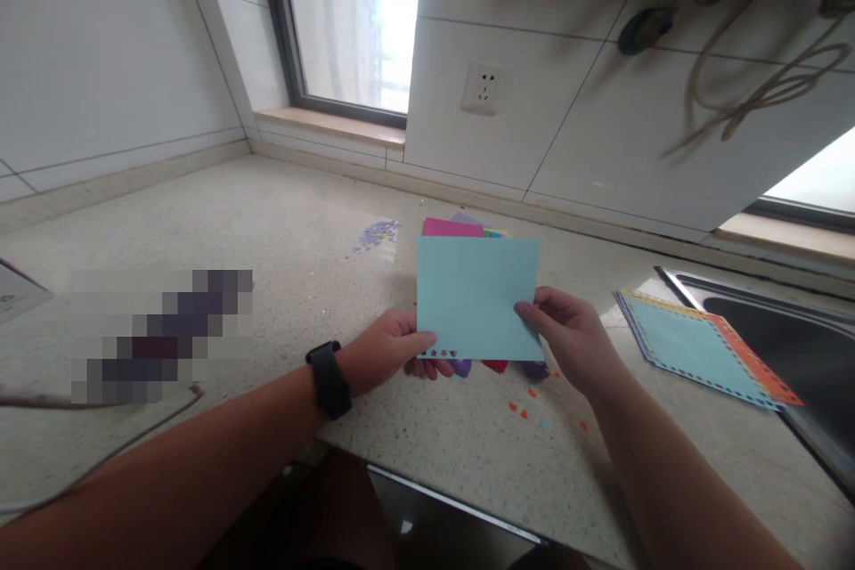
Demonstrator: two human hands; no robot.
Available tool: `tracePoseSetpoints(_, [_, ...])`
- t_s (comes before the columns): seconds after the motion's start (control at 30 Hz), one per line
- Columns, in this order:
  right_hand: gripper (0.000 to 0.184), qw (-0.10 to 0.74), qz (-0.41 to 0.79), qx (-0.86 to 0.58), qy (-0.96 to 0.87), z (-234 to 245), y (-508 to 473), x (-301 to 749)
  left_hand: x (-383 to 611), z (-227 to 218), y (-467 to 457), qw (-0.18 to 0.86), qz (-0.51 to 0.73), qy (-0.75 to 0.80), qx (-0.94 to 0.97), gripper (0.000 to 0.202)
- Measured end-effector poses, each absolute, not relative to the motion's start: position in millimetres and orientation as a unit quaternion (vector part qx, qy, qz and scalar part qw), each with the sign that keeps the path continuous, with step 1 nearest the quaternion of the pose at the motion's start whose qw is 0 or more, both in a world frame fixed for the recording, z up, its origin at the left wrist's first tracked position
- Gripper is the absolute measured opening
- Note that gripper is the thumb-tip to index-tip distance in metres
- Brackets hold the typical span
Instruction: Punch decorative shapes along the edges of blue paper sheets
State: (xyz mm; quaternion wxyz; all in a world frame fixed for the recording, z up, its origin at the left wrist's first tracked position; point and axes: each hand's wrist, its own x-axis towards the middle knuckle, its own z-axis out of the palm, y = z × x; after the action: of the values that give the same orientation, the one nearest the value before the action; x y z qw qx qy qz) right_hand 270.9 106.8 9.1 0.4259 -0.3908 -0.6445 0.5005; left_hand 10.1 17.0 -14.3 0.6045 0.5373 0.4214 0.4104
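A light blue sheet of paper (477, 294) is held up over the counter between both hands. Along its lower left edge runs a short row of small punched shapes, stars and a heart among them. My left hand (407, 343) pinches the lower left corner, thumb on top and fingers beneath. On the right edge, my right hand (567, 329) grips the paper between thumb and fingers. Behind the sheet, a pink sheet (452, 228) and other coloured papers stick out. Purple objects and a red object (495, 366) show below its bottom edge, mostly hidden.
Purple paper bits (378, 235) lie in a pile, and orange bits (524, 414) are scattered near the front. A stack of punched-border sheets (695, 343) rests beside the sink (788, 329). A cable (134, 441) crosses at left. A wall socket (485, 89) is behind.
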Motion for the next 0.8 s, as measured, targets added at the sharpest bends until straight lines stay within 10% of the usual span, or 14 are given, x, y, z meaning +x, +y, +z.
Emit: tracePoseSetpoints(0.8, [0.018, 0.502, 0.466, -0.368, -0.628, 4, 121, 284, 16, -10, 18, 0.617, 0.452, 0.419, 0.490, 0.028])
